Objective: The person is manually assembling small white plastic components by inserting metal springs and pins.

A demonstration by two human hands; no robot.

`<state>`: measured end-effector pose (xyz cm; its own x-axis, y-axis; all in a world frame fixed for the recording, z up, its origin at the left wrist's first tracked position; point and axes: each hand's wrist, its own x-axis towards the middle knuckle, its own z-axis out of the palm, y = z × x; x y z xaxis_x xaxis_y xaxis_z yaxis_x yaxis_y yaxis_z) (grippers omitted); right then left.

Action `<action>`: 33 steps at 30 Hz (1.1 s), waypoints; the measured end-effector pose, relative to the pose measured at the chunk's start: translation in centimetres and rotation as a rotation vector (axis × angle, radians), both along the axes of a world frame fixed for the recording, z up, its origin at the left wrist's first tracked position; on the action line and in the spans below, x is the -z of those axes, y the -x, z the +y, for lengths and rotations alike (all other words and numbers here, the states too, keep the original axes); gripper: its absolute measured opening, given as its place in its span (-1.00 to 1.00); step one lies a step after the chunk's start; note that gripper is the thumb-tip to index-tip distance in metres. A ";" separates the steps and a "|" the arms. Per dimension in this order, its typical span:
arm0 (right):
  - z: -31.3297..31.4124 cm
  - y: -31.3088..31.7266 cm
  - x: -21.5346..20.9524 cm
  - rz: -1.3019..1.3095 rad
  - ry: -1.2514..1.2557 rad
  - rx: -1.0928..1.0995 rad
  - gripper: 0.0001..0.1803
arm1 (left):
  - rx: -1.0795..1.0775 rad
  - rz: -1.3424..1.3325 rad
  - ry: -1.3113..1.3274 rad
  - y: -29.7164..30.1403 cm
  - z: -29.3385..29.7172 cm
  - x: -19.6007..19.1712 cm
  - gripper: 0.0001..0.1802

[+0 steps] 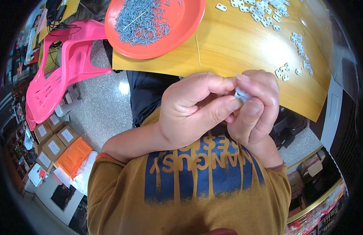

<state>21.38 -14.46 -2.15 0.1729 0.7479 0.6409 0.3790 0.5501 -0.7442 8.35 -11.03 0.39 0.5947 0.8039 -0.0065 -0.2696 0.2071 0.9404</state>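
Observation:
Just off the table's near edge, my left hand (205, 102) and my right hand (257, 103) meet fingertip to fingertip. Pinched between them is a small white plastic clip (241, 94), mostly covered by the fingers. Both thumbs press on it from the near side. Whether a screw is in it I cannot tell. Beyond my hands lies a round red tray (181, 29) with a heap of grey screws (140, 25) and a thin pale stick on top. More white plastic pieces with holes (263, 11) are spread over the far right of the table.
The yellow wooden table (228, 47) spans the far side, with a thin stick (198, 51) lying on it. Small groups of white pieces (283, 71) sit nearer on the right. To the left stand a pink plastic chair (48, 94) and cardboard boxes (54, 147) on the floor.

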 end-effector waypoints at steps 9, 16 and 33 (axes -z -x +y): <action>0.3 0.1 0.5 0.054 0.016 -0.006 -0.80 | -0.012 0.017 0.104 -0.1 0.0 0.0 -0.86; 0.9 -0.1 0.2 -0.018 -0.003 -0.021 -0.75 | 0.013 -0.034 0.118 0.5 0.6 -0.1 -0.77; -3.6 -5.3 0.6 -0.173 0.263 0.355 -0.71 | -0.093 0.271 0.153 -0.5 10.2 -2.4 -0.82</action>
<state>26.71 -18.07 -2.76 0.3543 0.8028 0.4796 0.6400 0.1657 -0.7503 8.83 -0.86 2.83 0.4791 0.8319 -0.2800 -0.0375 0.3381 0.9404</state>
